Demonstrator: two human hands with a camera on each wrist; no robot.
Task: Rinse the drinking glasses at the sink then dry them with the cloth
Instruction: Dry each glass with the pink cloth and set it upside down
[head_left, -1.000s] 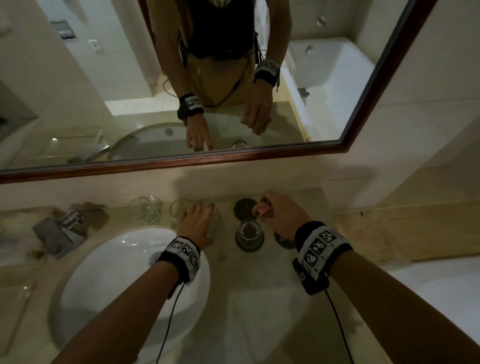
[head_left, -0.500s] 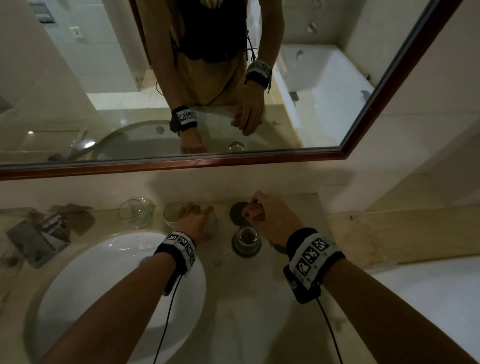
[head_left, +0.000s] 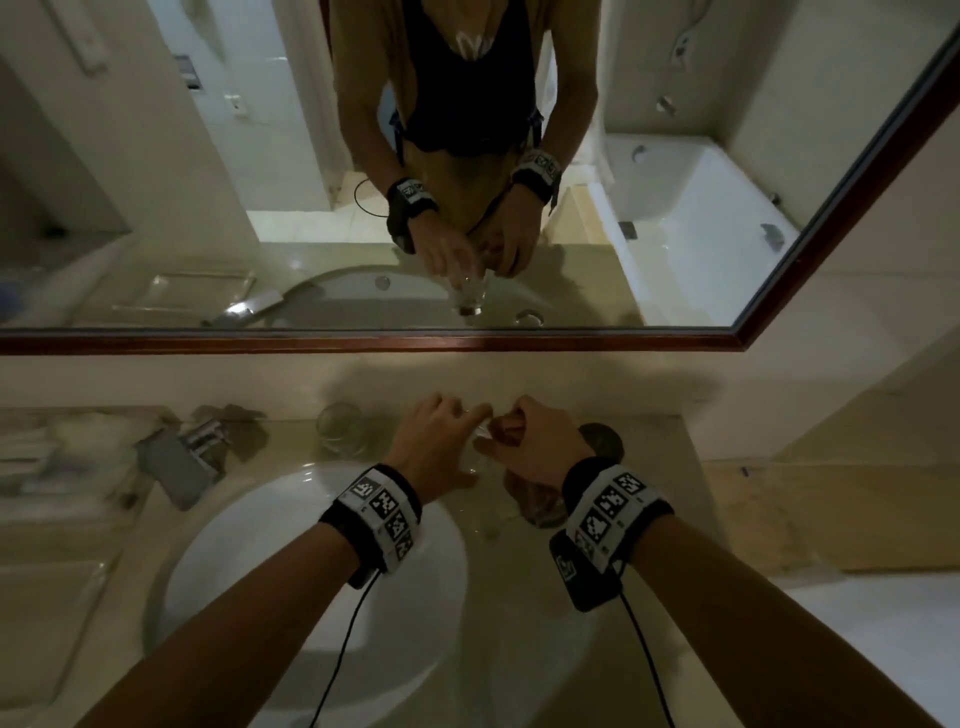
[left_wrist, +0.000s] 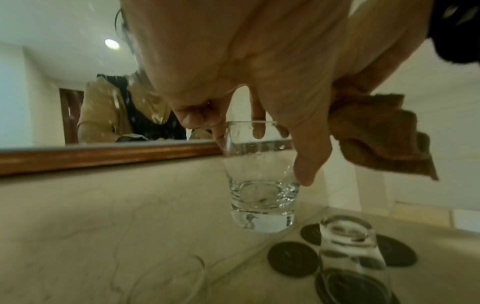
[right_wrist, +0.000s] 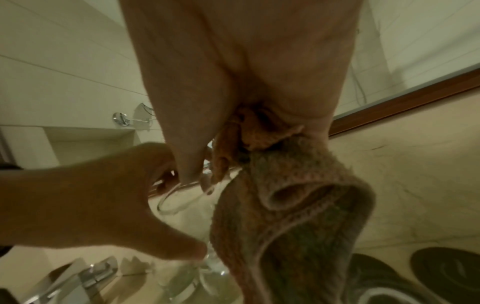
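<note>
My left hand (head_left: 451, 432) grips a clear drinking glass (left_wrist: 259, 174) and holds it upright above the counter, thumb on one side and fingers at the rim. My right hand (head_left: 519, 434) grips a brown cloth (right_wrist: 298, 205) and holds it right beside the glass rim (right_wrist: 182, 197); I cannot tell if the two touch. A second glass (left_wrist: 350, 246) stands upside down on a dark coaster, below my right hand. A third glass (head_left: 340, 428) stands upright on the counter left of my hands.
The white sink basin (head_left: 311, 571) lies below my left forearm, with the chrome faucet (head_left: 182, 457) at its left. Dark round coasters (head_left: 602, 439) lie on the counter at the right. The wood-framed mirror (head_left: 363, 343) runs along the wall behind.
My left hand has lifted the glass off the counter and brought it to the right. My right hand with the cloth has moved left to meet it.
</note>
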